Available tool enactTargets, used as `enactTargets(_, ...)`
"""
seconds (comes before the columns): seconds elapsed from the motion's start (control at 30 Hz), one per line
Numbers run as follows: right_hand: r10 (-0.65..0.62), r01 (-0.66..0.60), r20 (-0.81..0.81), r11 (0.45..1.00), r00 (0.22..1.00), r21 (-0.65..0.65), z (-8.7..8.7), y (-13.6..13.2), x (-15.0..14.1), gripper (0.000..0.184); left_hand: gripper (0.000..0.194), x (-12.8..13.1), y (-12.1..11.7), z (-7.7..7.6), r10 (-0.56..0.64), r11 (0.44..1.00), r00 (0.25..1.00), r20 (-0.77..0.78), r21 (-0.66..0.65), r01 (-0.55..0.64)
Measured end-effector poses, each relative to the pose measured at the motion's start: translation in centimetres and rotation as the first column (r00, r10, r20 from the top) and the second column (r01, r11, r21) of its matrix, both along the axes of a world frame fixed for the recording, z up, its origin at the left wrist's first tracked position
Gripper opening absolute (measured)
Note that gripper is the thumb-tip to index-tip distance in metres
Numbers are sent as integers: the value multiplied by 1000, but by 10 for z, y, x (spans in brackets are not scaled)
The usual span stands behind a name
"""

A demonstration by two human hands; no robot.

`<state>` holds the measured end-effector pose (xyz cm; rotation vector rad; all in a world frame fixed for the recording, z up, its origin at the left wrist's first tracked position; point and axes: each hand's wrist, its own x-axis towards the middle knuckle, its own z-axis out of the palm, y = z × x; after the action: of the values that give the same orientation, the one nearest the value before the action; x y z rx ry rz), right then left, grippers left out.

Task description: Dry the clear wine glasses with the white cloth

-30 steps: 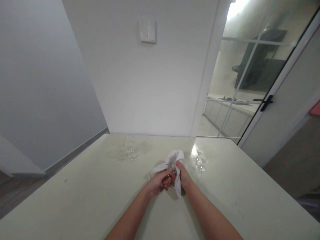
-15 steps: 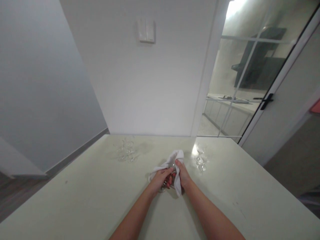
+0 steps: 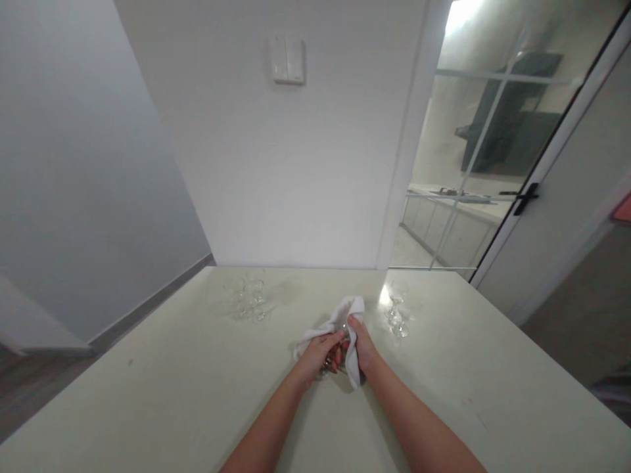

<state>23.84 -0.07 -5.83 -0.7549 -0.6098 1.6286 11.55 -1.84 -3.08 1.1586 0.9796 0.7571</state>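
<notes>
Close together over the middle of the table, both hands are around a clear stemmed glass [image 3: 344,324] and a white cloth [image 3: 353,306]. My left hand [image 3: 314,355] is closed on the glass, its fingers curled beneath and partly seen through it. My right hand [image 3: 363,346] grips the cloth against the glass, thumb on top. One flap of cloth hangs down beside the right palm; another spreads out behind the left hand. The glass's foot shows faintly near the left wrist, and most of its body is hidden by fingers and cloth.
On the pale table [image 3: 172,381], several clear stemmed glasses [image 3: 252,300] stand at the back left. More stemmed glasses [image 3: 396,313] are at the back right. The table's far edge meets a white wall [image 3: 296,177], beside a glazed door [image 3: 473,144] with a black handle.
Both hands, with the glass and cloth, have shifted very slightly to the right in view. Their grip looks the same.
</notes>
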Motion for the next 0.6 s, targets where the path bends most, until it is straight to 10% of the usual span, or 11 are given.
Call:
enactTargets(0.17, -24, 23, 10, 999, 1000, 44, 4, 1, -2, 36, 51, 0, 6, -7, 14, 991, 997, -74, 134, -4)
enactTargets(0.33, -232, 236, -45, 966, 972, 105, 11, 5, -2, 35, 35, -1, 11, -17, 165, 860, 970, -176, 508, -54)
enactTargets(0.6, 84, -89, -58, 993, 995, -77, 10, -1, 7, 44, 49, -2, 5, -7, -39, 980, 996, -76, 192, 54)
